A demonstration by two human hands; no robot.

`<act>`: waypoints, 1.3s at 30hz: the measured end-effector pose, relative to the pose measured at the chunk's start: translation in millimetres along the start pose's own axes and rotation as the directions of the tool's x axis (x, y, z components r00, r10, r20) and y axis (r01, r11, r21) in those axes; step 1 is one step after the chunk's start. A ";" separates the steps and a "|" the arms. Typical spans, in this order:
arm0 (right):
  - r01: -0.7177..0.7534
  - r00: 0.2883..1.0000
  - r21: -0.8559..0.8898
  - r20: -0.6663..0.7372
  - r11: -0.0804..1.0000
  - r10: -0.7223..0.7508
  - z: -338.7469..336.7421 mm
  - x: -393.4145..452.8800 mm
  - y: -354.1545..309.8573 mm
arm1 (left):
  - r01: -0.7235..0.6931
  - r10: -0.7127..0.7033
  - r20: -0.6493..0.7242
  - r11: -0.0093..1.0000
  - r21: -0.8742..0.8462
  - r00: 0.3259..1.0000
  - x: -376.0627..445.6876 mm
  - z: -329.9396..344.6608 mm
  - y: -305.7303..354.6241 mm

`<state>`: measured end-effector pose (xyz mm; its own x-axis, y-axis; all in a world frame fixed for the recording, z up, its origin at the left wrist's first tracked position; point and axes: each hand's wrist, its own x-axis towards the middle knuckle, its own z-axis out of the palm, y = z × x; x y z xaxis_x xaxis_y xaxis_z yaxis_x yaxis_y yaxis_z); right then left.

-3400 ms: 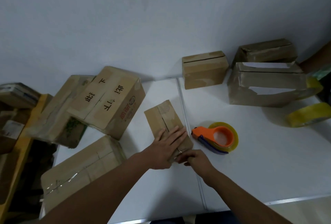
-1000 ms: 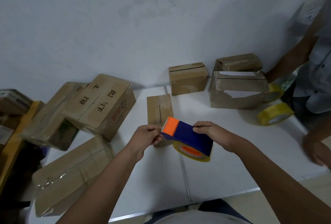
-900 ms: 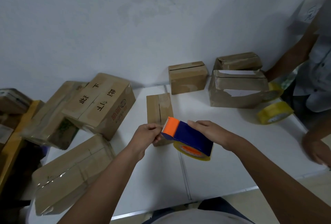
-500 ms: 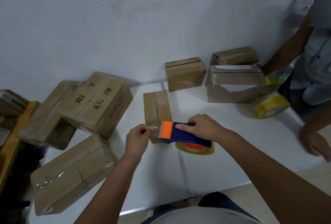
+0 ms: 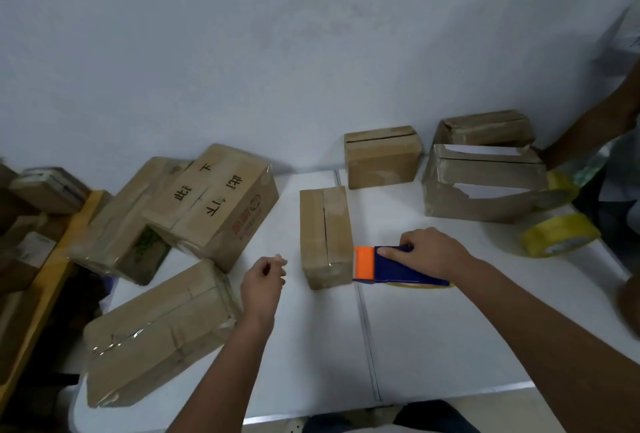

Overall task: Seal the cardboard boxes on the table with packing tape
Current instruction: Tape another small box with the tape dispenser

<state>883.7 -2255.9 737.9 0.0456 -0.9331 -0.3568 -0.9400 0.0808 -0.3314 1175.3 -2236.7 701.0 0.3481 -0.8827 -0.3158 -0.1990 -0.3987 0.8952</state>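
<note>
Nearest me on the desk (image 5: 450,346), my left hand (image 5: 264,282) hovers loosely curled and empty while my right hand (image 5: 427,252) grips the tape dispenser (image 5: 388,266) against the small box (image 5: 325,236), whose far-running seam I should follow steadily.

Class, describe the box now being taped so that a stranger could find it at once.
Start at the white table and find its centre seam. The small cardboard box lies just left of it, the tape dispenser at its right side. Unlike its neighbours, a dark slit runs lengthwise along its top.
</note>
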 end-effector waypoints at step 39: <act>-0.014 0.998 -0.104 0.055 0.994 0.020 7.6 48.8 9.3 | 0.184 -0.180 -0.083 0.982 0.042 0.980 4.4 52.9 -29.3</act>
<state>879.8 -2298.0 710.7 0.0454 -0.9105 -0.4111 -0.9706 0.0571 -0.2337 1134.2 -2242.1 656.8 0.4528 -0.7730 -0.4444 -0.1702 -0.5642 0.8079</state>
